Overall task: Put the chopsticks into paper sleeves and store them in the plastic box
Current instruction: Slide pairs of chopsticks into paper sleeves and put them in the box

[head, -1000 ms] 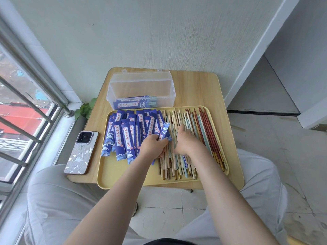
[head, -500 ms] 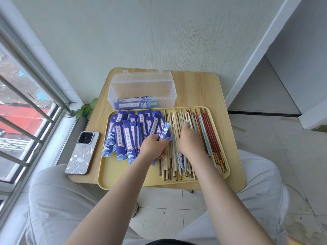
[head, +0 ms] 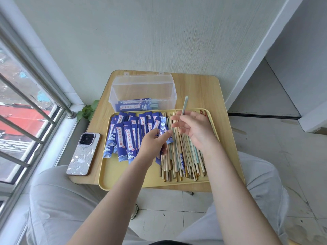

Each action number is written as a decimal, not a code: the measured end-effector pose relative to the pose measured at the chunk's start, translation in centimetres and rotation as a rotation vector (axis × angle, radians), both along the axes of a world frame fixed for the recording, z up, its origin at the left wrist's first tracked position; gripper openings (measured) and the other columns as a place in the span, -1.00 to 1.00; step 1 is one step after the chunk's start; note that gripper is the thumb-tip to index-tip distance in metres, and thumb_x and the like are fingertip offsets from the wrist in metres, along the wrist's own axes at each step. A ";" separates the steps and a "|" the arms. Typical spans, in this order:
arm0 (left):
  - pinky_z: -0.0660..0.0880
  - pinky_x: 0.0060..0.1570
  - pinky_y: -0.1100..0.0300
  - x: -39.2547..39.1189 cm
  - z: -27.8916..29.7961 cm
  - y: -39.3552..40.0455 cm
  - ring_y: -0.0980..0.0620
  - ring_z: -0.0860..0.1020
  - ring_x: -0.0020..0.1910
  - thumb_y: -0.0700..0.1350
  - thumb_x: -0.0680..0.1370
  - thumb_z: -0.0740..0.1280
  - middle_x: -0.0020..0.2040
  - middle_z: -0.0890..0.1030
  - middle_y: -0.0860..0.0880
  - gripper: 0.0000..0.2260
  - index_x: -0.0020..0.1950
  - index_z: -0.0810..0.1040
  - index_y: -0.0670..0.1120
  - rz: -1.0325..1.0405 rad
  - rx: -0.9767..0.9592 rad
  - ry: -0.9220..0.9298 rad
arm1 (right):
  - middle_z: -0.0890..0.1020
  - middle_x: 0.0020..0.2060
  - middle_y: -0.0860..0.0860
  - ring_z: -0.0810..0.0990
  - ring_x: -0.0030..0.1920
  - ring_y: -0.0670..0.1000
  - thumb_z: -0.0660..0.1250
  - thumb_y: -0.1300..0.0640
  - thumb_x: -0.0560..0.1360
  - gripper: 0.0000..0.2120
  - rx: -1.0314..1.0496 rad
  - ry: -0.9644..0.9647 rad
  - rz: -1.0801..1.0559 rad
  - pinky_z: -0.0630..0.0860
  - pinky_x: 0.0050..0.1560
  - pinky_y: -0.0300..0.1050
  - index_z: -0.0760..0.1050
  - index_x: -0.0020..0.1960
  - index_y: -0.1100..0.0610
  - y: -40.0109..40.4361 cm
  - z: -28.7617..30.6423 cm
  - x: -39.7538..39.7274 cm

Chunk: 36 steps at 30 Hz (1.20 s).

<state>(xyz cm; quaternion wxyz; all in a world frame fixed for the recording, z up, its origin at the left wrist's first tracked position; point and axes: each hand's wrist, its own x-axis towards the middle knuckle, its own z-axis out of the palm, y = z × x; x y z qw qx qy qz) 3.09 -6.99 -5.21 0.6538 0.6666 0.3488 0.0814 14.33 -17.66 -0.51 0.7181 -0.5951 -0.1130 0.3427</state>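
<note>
Chopstick, pale-green, slim, stiff (head: pixel 185 104): pinched by right hand (head: pixel 194 129), lifted above yellow plastic tray (head: pixel 134 181), other fingers loosely spread. Blue printed paper sleeve (head: pixel 163 127), light and floppy, held near its middle by left hand (head: pixel 153 143). Probably best gripped at chopstick's thick end, sleeve mouth kept open.

The left hand (head: pixel 153 142) covers the lower part of the blue paper sleeve (head: pixel 163 127) it pinches. The right hand (head: pixel 194 129) hides most of the pale chopstick (head: pixel 184 105) it holds; only the far end shows, beyond the tray (head: pixel 134 181). The wrapped pairs in the plastic box (head: pixel 143 91) are blurred through its wall, so their number is unclear. The print on the loose sleeves (head: pixel 127 137) in the tray is too small to read. The picture's lower edge cuts off both forearms.
</note>
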 end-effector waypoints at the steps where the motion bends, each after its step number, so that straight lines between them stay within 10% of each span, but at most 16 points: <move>1: 0.41 -0.36 0.05 0.0 0.0 0.1 -0.06 0.47 -0.47 -0.01 0.57 0.43 -0.38 0.52 -0.14 -0.71 -0.09 0.35 -0.11 0.010 -0.009 0.000 | 0.72 -0.18 0.15 0.66 -0.32 0.06 0.28 0.30 0.61 -0.92 -0.014 -0.039 -0.005 0.46 -0.42 -0.22 0.56 0.03 0.24 0.2 0.2 0.0; 7: 0.54 -0.14 0.06 -0.3 -0.6 0.2 -0.01 0.55 -0.35 -0.17 0.51 0.48 -0.33 0.61 -0.09 -0.82 -0.01 0.61 -0.27 -0.014 -0.026 0.021 | 0.55 -0.48 0.00 0.41 -0.53 -0.04 0.17 0.17 0.68 -0.77 -0.098 -0.273 -0.230 0.29 -0.53 -0.24 0.53 -0.11 0.14 1.1 1.1 0.2; 23: 0.50 -0.11 0.07 -0.2 -0.3 -0.2 0.00 0.54 -0.30 -0.16 0.48 0.53 -0.36 0.61 -0.02 -0.90 -0.17 0.63 -0.09 -0.009 -0.020 -0.043 | 0.44 -0.30 -0.11 0.44 -0.32 -0.24 0.41 -0.05 0.54 -0.76 -0.344 -0.589 -0.042 0.37 -0.24 -0.45 0.59 0.17 -0.01 0.8 0.2 0.0; 29: 0.57 -0.10 0.12 -0.1 0.0 -0.7 0.03 0.58 -0.28 -0.14 0.50 0.52 -0.27 0.65 -0.05 -0.89 -0.11 0.63 -0.14 -0.013 -0.016 -0.038 | 0.55 -0.25 -0.14 0.48 -0.24 -0.10 0.29 -0.05 0.58 -0.79 -0.315 -0.478 -0.216 0.42 -0.19 -0.12 0.59 0.14 -0.01 0.2 -0.2 0.7; 36: 0.47 -0.50 0.13 1.0 0.1 -1.4 -0.05 0.58 -0.45 -0.07 0.53 0.49 -0.36 0.62 -0.09 -0.77 -0.14 0.50 -0.16 -0.057 -0.009 0.057 | 0.60 -0.11 0.02 0.58 -0.17 0.05 0.28 0.07 0.60 -0.88 -1.090 -0.719 0.130 0.45 -0.29 -0.10 0.50 0.01 0.13 -2.7 -2.9 1.1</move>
